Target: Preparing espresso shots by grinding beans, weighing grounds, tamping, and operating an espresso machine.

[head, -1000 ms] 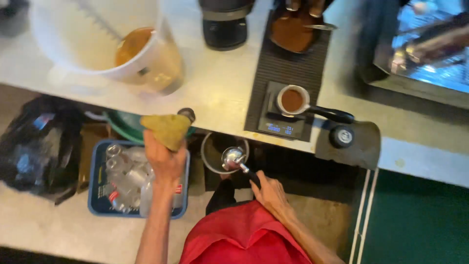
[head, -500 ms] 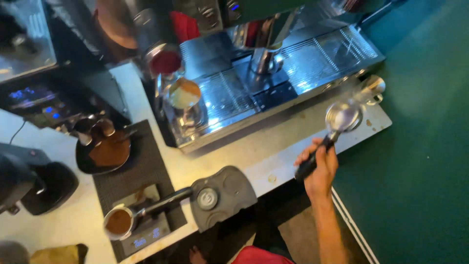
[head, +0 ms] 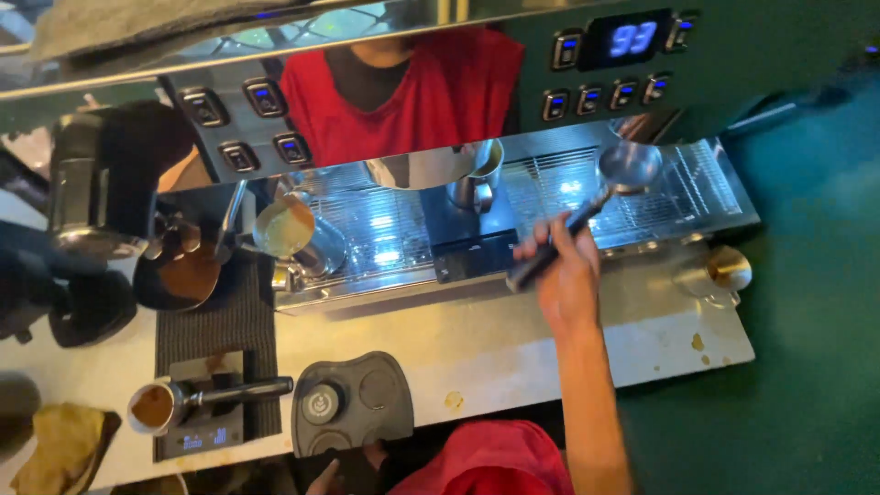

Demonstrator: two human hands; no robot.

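Note:
My right hand (head: 566,275) grips the black handle of an empty metal portafilter (head: 629,167), whose basket hangs over the drip tray grid (head: 550,197) of the espresso machine (head: 697,64). Only a sliver of my left hand (head: 323,478) shows at the bottom edge, below the counter, beside my red shirt; its fingers are mostly hidden. A second portafilter (head: 158,408) filled with ground coffee lies on a small scale (head: 203,438) at the lower left.
A dark tamping mat (head: 353,403) sits on the pale counter (head: 513,344). A pitcher with brown liquid (head: 291,229) and a steel jug (head: 477,179) stand on the drip tray. A small metal cup (head: 729,270) is at the right, a yellow cloth (head: 57,445) and grinder (head: 87,206) at the left.
The view swung from the left counter to the espresso machine. My right hand carried the empty portafilter up over the drip tray. The yellow cloth left my left hand and lies on the counter.

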